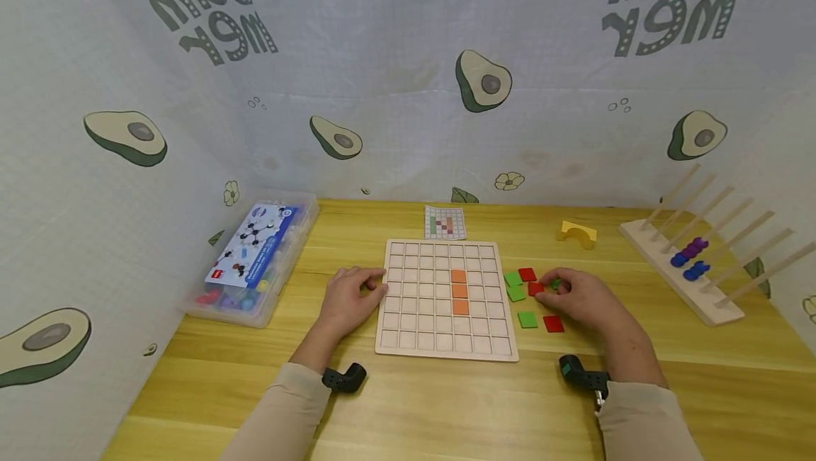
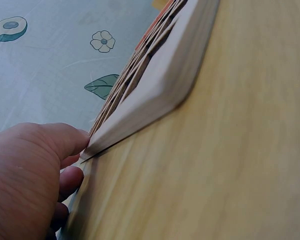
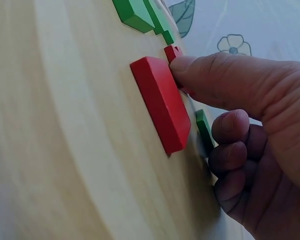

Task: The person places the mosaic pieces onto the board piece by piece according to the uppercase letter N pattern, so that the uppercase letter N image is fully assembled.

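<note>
A wooden grid board (image 1: 408, 355) lies flat on the table, with three orange square tiles (image 1: 460, 291) in one column. My left hand (image 1: 347, 302) rests at the board's left edge, thumb and forefinger touching it with a gap between them. To the right of the board, my right hand (image 1: 583, 298) pinches a red tile (image 1: 535, 289) between thumb and forefinger, among loose tiles. Nearby are green tiles (image 1: 528, 319) and other red tiles (image 1: 554, 323). In the right wrist view a red tile (image 3: 161, 105) lies close below the thumb; the fingers partly hide a green tile (image 3: 204, 129).
Behind the board lies a printed pattern card (image 1: 445, 223). A clear plastic box (image 1: 258, 259) of colored pieces stands at left. At right are a yellow arch block (image 1: 577, 233) and a wooden peg rack (image 1: 682, 270) with blue and purple beads. A printed curtain surrounds the table.
</note>
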Demonstrator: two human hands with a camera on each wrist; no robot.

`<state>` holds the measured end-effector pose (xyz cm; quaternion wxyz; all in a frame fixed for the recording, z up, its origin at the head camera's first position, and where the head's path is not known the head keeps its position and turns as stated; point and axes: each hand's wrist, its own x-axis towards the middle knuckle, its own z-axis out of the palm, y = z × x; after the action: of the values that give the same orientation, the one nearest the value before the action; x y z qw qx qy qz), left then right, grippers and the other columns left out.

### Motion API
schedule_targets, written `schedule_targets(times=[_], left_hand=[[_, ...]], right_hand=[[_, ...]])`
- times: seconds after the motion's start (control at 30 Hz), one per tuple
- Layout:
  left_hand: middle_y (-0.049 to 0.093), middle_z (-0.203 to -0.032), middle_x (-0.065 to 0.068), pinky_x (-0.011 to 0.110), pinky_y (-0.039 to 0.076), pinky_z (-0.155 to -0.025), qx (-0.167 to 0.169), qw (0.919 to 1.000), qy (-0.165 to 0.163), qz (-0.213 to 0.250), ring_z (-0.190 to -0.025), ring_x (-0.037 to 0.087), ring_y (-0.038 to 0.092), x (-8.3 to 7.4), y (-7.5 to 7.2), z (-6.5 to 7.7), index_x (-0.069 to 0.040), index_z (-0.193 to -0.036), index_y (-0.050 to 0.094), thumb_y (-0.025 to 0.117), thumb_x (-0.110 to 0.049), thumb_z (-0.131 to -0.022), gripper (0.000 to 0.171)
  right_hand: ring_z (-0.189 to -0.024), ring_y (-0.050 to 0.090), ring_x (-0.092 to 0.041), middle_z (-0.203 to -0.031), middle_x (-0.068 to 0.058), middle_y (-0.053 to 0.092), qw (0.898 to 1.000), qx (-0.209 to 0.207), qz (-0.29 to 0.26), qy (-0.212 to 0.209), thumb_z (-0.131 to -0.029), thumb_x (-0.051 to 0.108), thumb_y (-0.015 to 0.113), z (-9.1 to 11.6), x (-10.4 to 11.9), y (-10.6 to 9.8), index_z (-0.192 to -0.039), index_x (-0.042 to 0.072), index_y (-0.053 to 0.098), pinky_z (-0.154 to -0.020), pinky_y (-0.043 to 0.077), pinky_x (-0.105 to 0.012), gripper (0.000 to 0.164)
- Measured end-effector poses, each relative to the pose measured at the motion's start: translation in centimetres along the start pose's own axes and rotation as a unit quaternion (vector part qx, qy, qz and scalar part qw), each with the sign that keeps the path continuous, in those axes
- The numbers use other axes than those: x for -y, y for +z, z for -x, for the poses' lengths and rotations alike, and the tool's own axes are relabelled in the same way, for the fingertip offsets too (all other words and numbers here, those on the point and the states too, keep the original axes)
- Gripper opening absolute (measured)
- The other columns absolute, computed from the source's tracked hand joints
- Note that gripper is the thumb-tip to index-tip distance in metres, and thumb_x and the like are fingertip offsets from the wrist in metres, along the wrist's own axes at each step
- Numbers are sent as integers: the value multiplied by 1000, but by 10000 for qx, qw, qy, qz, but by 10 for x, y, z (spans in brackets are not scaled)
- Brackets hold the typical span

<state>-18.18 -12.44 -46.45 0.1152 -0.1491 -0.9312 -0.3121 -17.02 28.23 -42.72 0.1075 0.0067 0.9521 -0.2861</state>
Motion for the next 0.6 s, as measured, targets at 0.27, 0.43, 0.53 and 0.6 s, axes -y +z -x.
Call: schedule_targets(times=[0.27, 0.43, 0.53, 0.6], left_hand=[[54, -78, -12, 32, 32, -74, -7, 10000, 26, 14, -75, 11, 43, 0, 0, 0, -19, -110, 68, 63, -35, -86, 30], [53, -78, -12, 32, 32, -75, -5, 10000, 27, 15, -75, 11, 43, -1, 0, 0, -19, -110, 69, 63, -35, -86, 30], [53, -78, -13, 32, 32, -74, 1, 10000, 8, -8, -74, 11, 43, -1, 0, 0, -19, -110, 68, 63, -35, -86, 30], [53, -78, -13, 32, 32, -74, 7, 10000, -10, -17, -74, 11, 43, -1, 0, 0, -20, -111, 68, 63, -35, -86, 30]], right_hand=[[-71, 44, -22, -79, -6, 45, 9998, 35, -142, 162, -81, 48, 65, 1, 1, -1, -106, 11, 60, -59, 32, -32, 45], [-72, 44, -22, -79, -6, 45, 9999, 20, -67, 104, -80, 52, 65, 2, 3, -3, -106, 12, 60, -59, 32, -32, 48], [-71, 43, -21, -79, -6, 45, 10000, -23, 10, 31, -80, 53, 65, 3, 6, -3, -105, 12, 60, -58, 32, -32, 49], [-69, 43, -21, -77, -6, 45, 10000, -32, 42, -45, -79, 52, 65, 4, 9, -3, -105, 11, 60, -57, 33, -32, 48]])
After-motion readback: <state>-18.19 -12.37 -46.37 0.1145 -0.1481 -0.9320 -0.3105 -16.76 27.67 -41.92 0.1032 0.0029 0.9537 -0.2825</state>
